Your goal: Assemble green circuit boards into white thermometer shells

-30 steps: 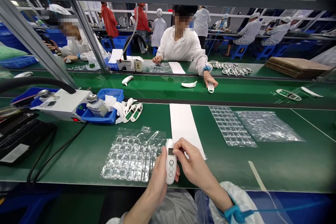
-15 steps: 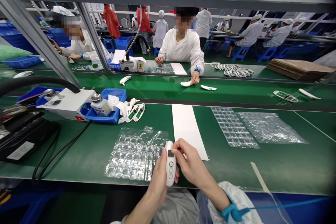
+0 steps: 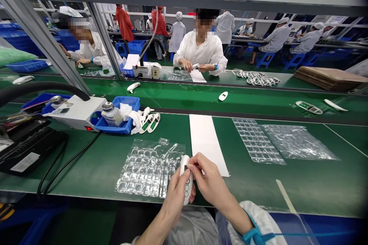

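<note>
My left hand (image 3: 174, 195) is closed around a white handheld device (image 3: 188, 190) with a small dark screen and round buttons. Its thumb lies across the front, just below the screen. My right hand (image 3: 212, 184) pinches thumb and forefinger together at the screen's right edge; anything between those fingertips is too small to make out. Left of the hands, a clear plastic sheet of square lens-like pieces (image 3: 143, 170) lies on the green bench, with one loose clear piece (image 3: 163, 141) at its top edge. Behind my right hand lies a white paper strip (image 3: 204, 134).
A blue tray (image 3: 115, 128) holds a metal-capped bottle; open device shells (image 3: 150, 122) lie beside it. To the right are another clear sheet (image 3: 257, 141) and a plastic bag (image 3: 299, 141). White housings lie on the green conveyor (image 3: 172, 97). Opposite, a co-worker (image 3: 201, 51) handles a white part.
My left thumb has slid across the device's front, toward the screen. My right fingers stay at the screen. The co-worker opposite has lifted a white part off the conveyor.
</note>
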{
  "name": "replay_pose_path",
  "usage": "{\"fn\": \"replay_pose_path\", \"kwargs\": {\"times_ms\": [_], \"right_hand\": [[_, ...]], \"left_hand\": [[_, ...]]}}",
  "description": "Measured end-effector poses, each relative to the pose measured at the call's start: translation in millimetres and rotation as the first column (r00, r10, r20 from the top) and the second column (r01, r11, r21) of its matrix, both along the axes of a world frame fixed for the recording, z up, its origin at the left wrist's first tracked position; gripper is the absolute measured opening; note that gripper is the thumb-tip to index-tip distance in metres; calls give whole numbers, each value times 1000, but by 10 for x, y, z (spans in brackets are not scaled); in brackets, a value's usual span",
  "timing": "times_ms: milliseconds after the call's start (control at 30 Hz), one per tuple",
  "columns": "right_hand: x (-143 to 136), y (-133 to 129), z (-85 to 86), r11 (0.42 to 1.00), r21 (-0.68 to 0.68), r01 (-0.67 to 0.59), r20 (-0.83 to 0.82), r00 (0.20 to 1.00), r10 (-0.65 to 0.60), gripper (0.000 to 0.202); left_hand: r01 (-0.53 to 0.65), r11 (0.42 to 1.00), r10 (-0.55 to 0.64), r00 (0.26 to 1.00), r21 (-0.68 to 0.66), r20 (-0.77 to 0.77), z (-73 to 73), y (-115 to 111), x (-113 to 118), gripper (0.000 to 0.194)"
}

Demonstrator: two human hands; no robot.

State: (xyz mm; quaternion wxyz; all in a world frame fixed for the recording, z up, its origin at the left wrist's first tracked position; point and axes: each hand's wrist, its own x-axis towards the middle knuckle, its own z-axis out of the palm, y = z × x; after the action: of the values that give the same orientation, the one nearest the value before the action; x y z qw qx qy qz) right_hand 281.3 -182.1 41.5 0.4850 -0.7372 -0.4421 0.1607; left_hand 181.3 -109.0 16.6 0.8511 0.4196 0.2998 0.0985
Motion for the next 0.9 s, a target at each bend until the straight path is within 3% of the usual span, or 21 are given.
{"fn": "replay_pose_path", "kwargs": {"times_ms": [167,367,433,533,600,667,733,800,867,900], "right_hand": [[42,-1,-60,998,55,34,-226,974,-20,13],[96,95,-77,989,128,-75,-315,942,113,27],[132,121,-61,986,151,-74,-418,899,131,35],[182,127,-8,970,189,-153,-533,814,233,30],[215,118,20,953,199,-229,-548,780,302,28],[282,111,23,937,190,-292,-538,768,349,24],[433,117,-3,934,189,-304,-526,772,357,25],[711,157,-53,960,183,-212,-514,811,277,29],[1112,260,-120,986,167,-11,-509,855,96,34],[1342,342,-157,977,169,129,-523,852,-22,38]], "left_hand": [[40,997,-39,999,63,-25,-17,35,-42,33],[235,934,-244,970,269,2,-90,99,-68,44],[268,924,-277,961,271,-7,-129,125,-71,50],[259,936,-260,965,240,-30,-182,160,-103,66],[268,939,-258,963,217,-71,-192,192,-139,75],[328,910,-313,945,252,-98,-167,262,-160,73],[355,839,-356,931,413,-78,-108,408,-143,64],[264,724,-293,954,638,-63,-38,654,-80,54],[135,526,-114,990,840,-88,16,991,13,41],[102,367,-11,994,925,-106,31,1177,65,33]]}}
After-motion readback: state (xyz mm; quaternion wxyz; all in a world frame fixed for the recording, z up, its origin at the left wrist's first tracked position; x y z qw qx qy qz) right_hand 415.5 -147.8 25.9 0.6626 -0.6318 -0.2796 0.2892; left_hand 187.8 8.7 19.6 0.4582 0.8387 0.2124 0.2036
